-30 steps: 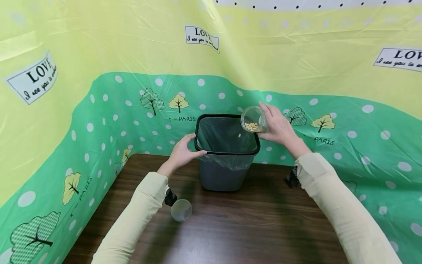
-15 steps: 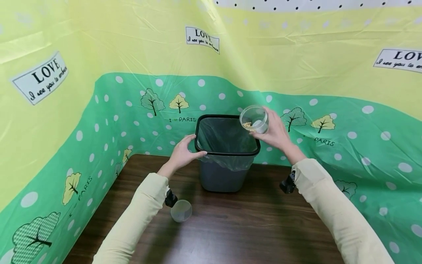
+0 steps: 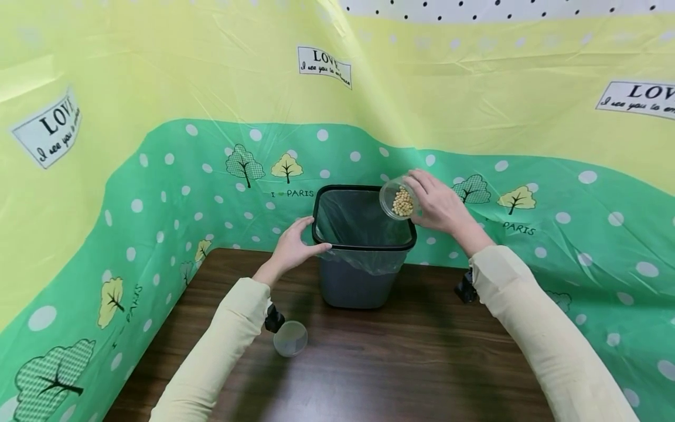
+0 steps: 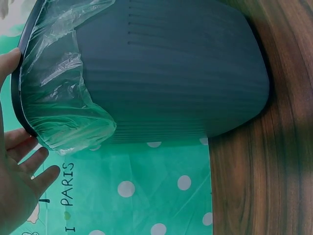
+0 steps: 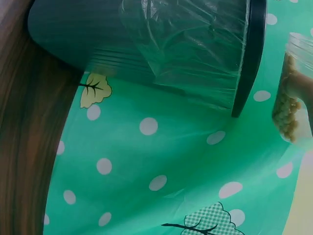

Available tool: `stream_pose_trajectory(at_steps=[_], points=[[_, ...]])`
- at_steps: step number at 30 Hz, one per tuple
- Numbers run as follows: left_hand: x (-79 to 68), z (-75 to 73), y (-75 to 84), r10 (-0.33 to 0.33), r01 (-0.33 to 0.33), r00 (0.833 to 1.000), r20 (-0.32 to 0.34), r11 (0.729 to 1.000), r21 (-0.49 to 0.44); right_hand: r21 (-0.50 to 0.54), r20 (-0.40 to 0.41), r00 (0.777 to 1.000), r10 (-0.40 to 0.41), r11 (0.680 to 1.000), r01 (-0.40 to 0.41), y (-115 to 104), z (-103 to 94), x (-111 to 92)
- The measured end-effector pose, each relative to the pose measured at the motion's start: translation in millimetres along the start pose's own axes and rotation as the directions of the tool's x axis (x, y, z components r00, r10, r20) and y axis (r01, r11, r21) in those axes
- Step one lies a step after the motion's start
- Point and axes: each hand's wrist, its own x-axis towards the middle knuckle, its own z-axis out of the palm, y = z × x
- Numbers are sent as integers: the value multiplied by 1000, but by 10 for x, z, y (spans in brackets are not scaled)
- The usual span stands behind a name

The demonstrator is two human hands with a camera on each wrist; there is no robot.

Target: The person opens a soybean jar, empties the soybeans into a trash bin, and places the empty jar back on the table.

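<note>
A grey bin (image 3: 358,287) with a black rim and a clear plastic liner (image 4: 58,103) stands upright on the table. My left hand (image 3: 290,246) rests against the left front corner of its rim, thumb and fingers spread and fairly straight. With my right hand (image 3: 440,202) I grip a clear round plastic jar (image 3: 387,198), tilted above the right side of the bin's opening. Pale yellow beans (image 3: 403,203) lie gathered in the jar. In the right wrist view the jar (image 5: 301,46) appears at the right edge, with beans along its lower side.
A clear round plastic piece (image 3: 290,339) lies on the dark wood table (image 3: 369,363), near my left wrist. Behind the bin hangs a green and yellow printed cloth (image 3: 237,217), which also runs along the left side.
The jar was tilted with a bean falling, then turned more upright, and is now tipped again with its beans toward the mouth. My left hand keeps its place on the rim.
</note>
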Motion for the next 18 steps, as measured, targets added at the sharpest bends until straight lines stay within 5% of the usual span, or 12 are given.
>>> stream_pose_trajectory(at_steps=[8, 18], points=[[10, 11, -2, -2, 2, 1000, -2, 1000, 1, -103, -54, 982, -179, 980, 173, 35, 43, 5], [-14, 19, 4, 3, -3, 1000, -11, 1000, 1, -114, -5, 976, -216, 970, 215, 35, 10, -60]])
